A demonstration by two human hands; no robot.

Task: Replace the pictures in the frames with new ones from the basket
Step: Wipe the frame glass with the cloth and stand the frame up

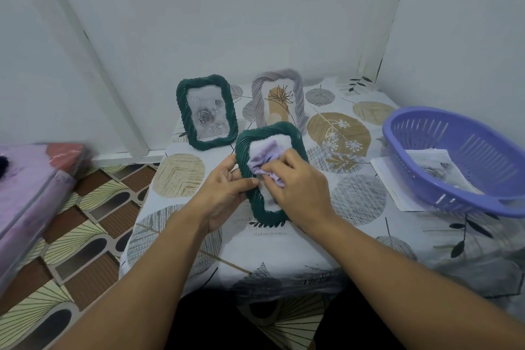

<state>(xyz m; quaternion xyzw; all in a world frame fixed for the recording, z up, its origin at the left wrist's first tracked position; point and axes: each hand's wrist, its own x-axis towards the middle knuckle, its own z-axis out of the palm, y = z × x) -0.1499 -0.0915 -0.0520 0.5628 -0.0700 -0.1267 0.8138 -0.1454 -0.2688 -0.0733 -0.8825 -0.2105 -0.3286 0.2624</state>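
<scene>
On the table (284,247), draped in a leaf-print cloth, a person works at one of three frames. At the right edge, the basket (454,156) sits tilted, its open side toward the person, likely so the prints (431,167) inside and beneath it are within reach. Near the far edge, a green frame (206,112) stands upright showing a grey rose picture, and just beside it a pale frame (279,99) stands with what looks like an empty opening; both seem parked clear of the working space. Toward the middle of the table, a second green frame (270,170) is held tipped up toward the person. The left hand (224,190) grips its left rail, fingers curled round the ropelike moulding, apparently to steady it. The right hand (295,182) pinches a crumpled lilac cloth (262,160) against the frame's white centre, seemingly wiping it. This frame has rounded corners and a twisted dark-green border; whether it holds a picture cannot be told.
</scene>
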